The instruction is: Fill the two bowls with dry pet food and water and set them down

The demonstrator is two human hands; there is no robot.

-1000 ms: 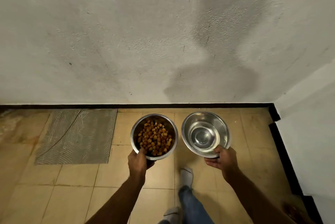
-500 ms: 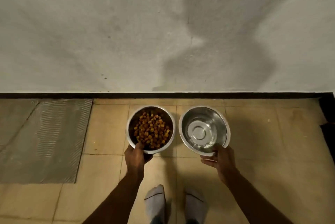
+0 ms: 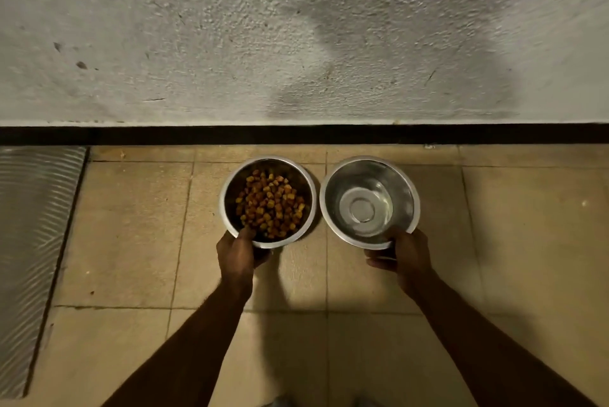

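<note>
Bowls: two steel bowls side by side at the frame center, apart, near the black skirting (image 3: pixel 296 135).
Left hand (image 3: pixel 238 253): grips near rim of the food bowl (image 3: pixel 227 196), thumb inside.
Right hand (image 3: pixel 407 255): grips near rim of the water bowl (image 3: pixel 413 196).
Contents: brown dry pet food (image 3: pixel 270 205); clear water (image 3: pixel 365 209).
Floor: beige tiles (image 3: pixel 131 225); whether the bowls touch them, I cannot tell.
Far left: grey ribbed patch (image 3: pixel 29 242).

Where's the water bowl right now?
In the head view the water bowl is right of centre, held at its near rim by the right hand, beside the food bowl, near the black skirting.
</note>
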